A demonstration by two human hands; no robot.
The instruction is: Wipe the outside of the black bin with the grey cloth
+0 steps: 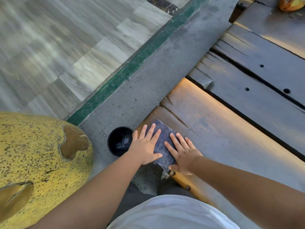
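Observation:
The grey cloth [163, 140] lies flat near the corner of a wooden bench plank [214, 123]. My left hand [146, 146] presses on the cloth's left half with fingers spread. My right hand [182, 152] rests flat on its right half, thumb at the cloth's near edge. The black bin [119, 140] stands upright on the concrete floor just left of the bench corner, its open top facing me. My left hand covers part of its right rim.
A large yellow speckled rounded object [41, 159] fills the lower left, close to the bin. Dark wooden planks [255, 76] stretch to the right. A green painted strip [132, 63] separates the concrete [148, 88] from the tiled floor.

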